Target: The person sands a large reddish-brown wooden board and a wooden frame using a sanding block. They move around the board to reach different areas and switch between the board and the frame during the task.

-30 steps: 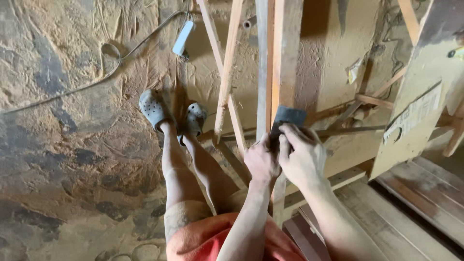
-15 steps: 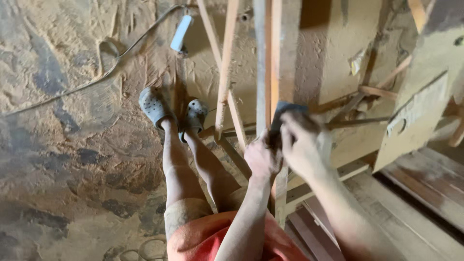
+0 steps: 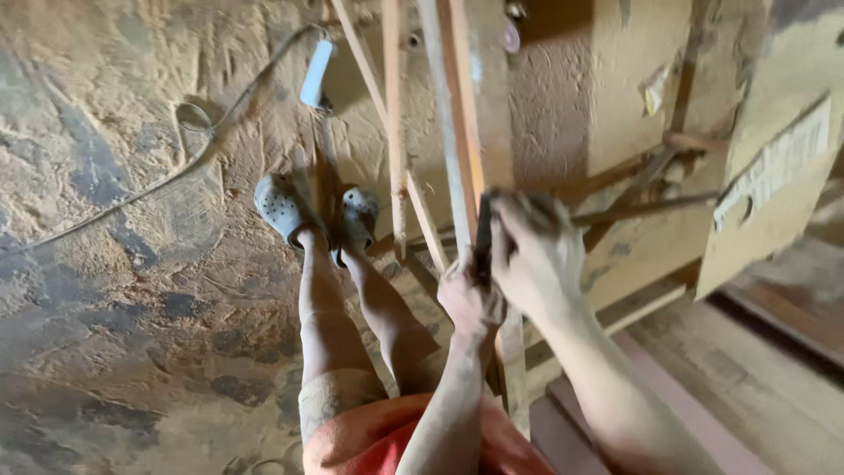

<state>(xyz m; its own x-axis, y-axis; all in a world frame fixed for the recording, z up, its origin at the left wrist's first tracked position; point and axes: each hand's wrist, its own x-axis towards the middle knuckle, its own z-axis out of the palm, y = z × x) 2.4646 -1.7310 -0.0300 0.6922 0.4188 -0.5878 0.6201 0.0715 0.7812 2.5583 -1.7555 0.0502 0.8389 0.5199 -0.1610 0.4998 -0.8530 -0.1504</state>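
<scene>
We are seeing the dark sanding block (image 3: pixel 485 236) sitting against the upright wooden slat (image 3: pixel 463 132), about mid-frame, above the orange shorts (image 3: pixel 387 440). Compared with half a second ago, the block and both hands are sitting a touch lower and more central on the slat, and the right hand is blurring, so it is moving along the wood.

The right hand (image 3: pixel 538 255) is coming in from the lower right, forearm angling up, its fingers (image 3: pixel 519 215) curling over the top and front of the block and pressing together on it. The left hand (image 3: pixel 470 301) is sitting just below, forearm rising from the bottom edge, fingers wrapping around the slat right under the block; whether they are touching the block we cannot tell. The block is lying between the right hand's palm and the slat, mostly hidden by the fingers.

Further out, more thin slats (image 3: pixel 393 123) are leaning beside it. Bare legs are stretching to grey perforated clogs (image 3: pixel 283 209) on the dusty floor (image 3: pixel 114 290). A cable (image 3: pixel 185 167) with a white plug-like piece (image 3: pixel 316 74) is trailing on the floor at upper left. A plywood panel (image 3: pixel 774 193) is standing at right.
</scene>
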